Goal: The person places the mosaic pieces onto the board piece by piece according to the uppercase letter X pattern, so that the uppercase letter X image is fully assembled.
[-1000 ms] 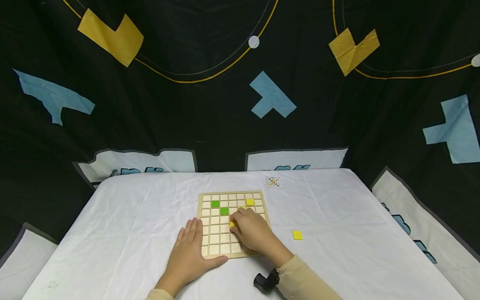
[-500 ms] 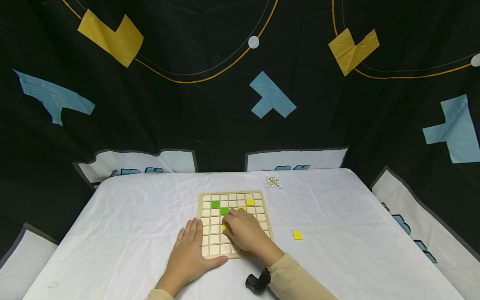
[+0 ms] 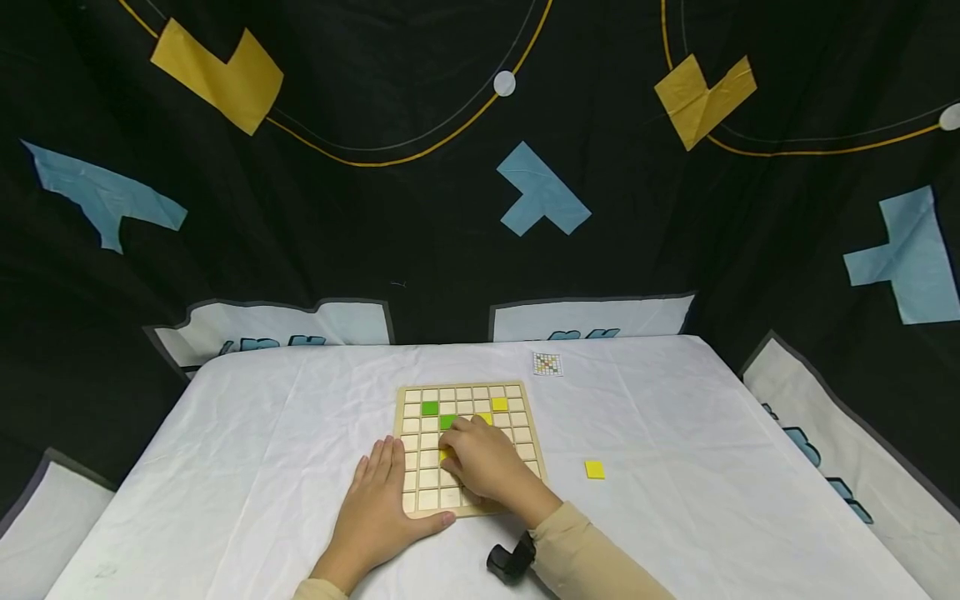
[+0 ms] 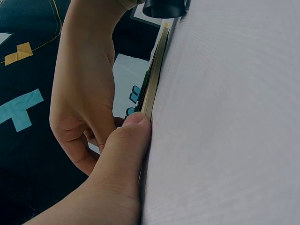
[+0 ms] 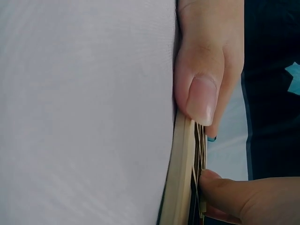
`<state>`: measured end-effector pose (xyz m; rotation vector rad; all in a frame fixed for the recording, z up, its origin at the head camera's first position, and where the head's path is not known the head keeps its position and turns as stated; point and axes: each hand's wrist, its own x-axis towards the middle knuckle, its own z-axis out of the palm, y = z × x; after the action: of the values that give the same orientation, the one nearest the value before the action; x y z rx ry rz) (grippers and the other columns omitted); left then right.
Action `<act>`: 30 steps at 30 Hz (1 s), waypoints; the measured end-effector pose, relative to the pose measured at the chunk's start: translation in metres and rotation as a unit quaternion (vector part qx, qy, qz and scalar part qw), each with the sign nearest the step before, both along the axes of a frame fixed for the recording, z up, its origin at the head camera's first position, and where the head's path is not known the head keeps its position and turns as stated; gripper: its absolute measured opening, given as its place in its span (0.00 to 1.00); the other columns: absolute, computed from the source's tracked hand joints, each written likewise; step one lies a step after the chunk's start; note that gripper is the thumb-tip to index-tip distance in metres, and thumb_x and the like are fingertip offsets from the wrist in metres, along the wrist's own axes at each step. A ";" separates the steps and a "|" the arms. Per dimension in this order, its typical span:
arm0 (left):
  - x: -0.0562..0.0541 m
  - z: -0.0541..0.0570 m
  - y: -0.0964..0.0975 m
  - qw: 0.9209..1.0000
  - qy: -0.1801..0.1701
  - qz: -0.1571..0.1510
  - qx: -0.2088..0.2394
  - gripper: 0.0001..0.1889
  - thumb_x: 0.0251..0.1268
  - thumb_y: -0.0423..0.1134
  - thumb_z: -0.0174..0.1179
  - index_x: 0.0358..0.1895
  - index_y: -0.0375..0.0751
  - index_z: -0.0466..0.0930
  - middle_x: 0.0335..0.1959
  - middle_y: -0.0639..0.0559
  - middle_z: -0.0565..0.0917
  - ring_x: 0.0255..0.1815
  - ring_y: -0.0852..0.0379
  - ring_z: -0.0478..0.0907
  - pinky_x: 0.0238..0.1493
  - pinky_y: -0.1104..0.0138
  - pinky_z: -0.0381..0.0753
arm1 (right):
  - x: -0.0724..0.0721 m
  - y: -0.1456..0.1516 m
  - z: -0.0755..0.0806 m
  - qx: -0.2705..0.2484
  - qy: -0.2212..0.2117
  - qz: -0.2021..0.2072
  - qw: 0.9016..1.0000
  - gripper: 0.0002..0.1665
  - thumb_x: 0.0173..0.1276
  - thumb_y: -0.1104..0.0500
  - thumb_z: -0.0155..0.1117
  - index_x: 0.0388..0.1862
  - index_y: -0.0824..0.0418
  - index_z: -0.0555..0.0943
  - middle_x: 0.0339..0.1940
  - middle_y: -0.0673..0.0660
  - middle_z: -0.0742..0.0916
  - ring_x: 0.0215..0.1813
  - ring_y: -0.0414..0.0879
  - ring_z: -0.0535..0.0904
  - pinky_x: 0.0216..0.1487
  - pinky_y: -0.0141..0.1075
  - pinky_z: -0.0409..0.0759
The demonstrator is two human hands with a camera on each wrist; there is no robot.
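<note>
A square wooden grid board (image 3: 411, 498) lies on the white cloth. My left hand (image 3: 375, 505) rests against its left side, fingers straight, thumb along the front edge near the corner. My right hand (image 3: 486, 462) is over the middle of the board and pinches a yellow tile (image 3: 445, 455) between thumb and fingers. Most of that tile is hidden by the hand. Green tiles (image 3: 430, 408) sit in two cells at the upper left of the grid. Yellow tiles (image 3: 499, 404) show in two cells at the upper right, one partly covered by the right hand.
One loose yellow tile (image 3: 594, 470) lies on the cloth right of the board. Behind the board's right corner lies a small card (image 3: 547, 364) with a coloured grid pattern. A black device (image 3: 511, 560) sits at the right wrist. A dark curtain (image 3: 420, 242) hangs behind the table.
My right hand has shifted left across the board with the yellow tile, by less in the last half second. The left hand stays in place.
</note>
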<state>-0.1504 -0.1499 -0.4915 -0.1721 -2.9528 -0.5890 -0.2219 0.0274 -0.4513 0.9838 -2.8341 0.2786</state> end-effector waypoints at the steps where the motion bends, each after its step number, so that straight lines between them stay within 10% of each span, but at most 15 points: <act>1: 0.000 0.000 0.000 1.000 0.000 0.000 0.000 0.72 0.42 0.87 0.52 0.76 0.25 0.52 0.78 0.32 0.55 0.81 0.37 0.49 0.79 0.44 0.50 | 0.000 0.000 0.000 -0.001 -0.004 -0.001 1.000 0.12 0.66 0.48 0.70 0.45 0.49 0.87 0.42 0.44 0.85 0.38 0.39 0.75 0.36 0.29 0.76; 30: -0.001 0.001 0.001 1.000 -0.009 0.005 0.005 0.73 0.40 0.87 0.53 0.76 0.25 0.51 0.79 0.33 0.53 0.82 0.37 0.48 0.80 0.45 0.49 | 0.004 0.056 0.012 -0.044 -0.040 -0.025 0.998 0.16 0.67 0.51 0.69 0.53 0.50 0.86 0.46 0.47 0.86 0.46 0.41 0.79 0.47 0.37 0.82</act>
<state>-0.1512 -0.1493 -0.4909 -0.1507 -2.9657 -0.6061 -0.2174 0.0830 -0.4392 0.9014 -2.8839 0.4431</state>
